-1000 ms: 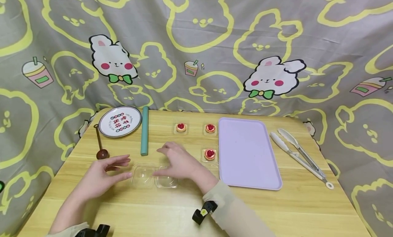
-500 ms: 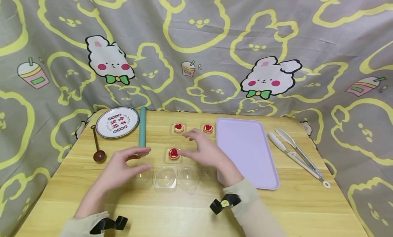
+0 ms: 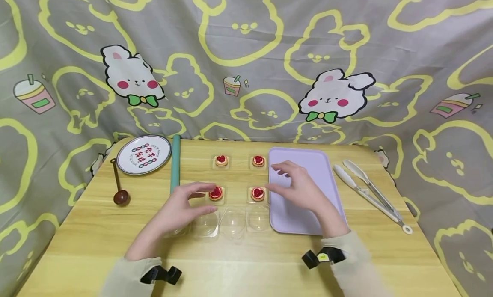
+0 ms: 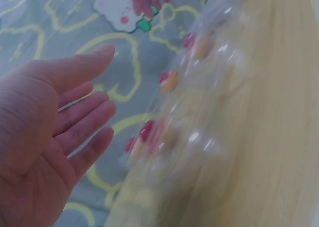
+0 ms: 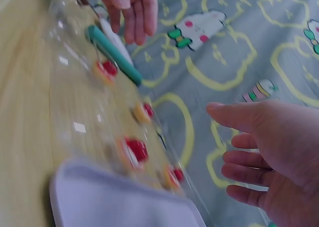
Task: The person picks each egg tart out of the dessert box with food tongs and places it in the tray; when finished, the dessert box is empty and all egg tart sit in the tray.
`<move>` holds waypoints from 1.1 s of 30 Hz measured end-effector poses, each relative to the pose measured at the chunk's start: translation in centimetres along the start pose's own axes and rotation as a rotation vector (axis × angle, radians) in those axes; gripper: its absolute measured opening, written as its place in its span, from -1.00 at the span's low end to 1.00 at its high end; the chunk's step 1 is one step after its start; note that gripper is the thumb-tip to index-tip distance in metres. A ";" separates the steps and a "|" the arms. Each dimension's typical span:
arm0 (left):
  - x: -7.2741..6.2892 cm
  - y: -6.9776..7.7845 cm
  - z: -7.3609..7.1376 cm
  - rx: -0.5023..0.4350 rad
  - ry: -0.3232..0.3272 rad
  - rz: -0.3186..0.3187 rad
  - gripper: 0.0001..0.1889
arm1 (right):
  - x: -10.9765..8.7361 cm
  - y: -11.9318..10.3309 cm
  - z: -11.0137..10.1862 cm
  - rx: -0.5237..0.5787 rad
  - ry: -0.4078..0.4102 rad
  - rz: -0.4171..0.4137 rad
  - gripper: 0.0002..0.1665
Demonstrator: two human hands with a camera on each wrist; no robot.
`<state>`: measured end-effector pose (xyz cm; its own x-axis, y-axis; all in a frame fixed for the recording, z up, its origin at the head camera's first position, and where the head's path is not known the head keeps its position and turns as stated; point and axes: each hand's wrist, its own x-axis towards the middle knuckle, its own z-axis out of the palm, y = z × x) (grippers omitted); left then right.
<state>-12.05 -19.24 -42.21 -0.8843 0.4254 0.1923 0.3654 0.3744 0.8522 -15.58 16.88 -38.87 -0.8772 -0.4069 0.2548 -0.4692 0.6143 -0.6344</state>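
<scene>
Four tarts (image 3: 257, 194) sit with gaps between them. Fingers released, the left hand (image 3: 181, 209) hovers at their eight o'clock, the right hand (image 3: 302, 188) at three across the edge of the tray (image 3: 316, 162); clear domes (image 3: 233, 222) line six.

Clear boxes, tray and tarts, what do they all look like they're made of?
Boxes: probably thin plastic, glossy; they're see-through, with bright glints.
Tray: likely plastic, smooth and fairly matte; its lilac is even.
Tarts: pastry or a molded imitation, I can't tell; glossy red on top, tan around.
</scene>
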 end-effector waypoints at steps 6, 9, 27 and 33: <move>1.6 0.6 2.0 0.010 -0.066 -0.006 -0.40 | -1.7 2.3 -2.9 -0.035 0.071 0.012 -0.41; 2.4 0.8 2.7 0.021 -0.077 -0.005 -0.38 | -2.3 3.2 -4.4 -0.053 0.092 0.024 -0.42; 8.2 1.4 6.6 0.184 -0.183 -0.095 -0.15 | -8.8 9.9 -11.8 -0.132 0.157 0.169 -0.31; 8.9 1.2 7.3 0.241 -0.225 -0.120 -0.13 | -11.2 12.4 -13.1 -0.151 0.137 0.309 -0.20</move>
<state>-17.36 -9.02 -43.07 -0.8487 0.5276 -0.0371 0.3448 0.6052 0.7175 -12.88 37.90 -40.03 -0.9805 -0.0992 0.1699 -0.1812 0.7913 -0.5840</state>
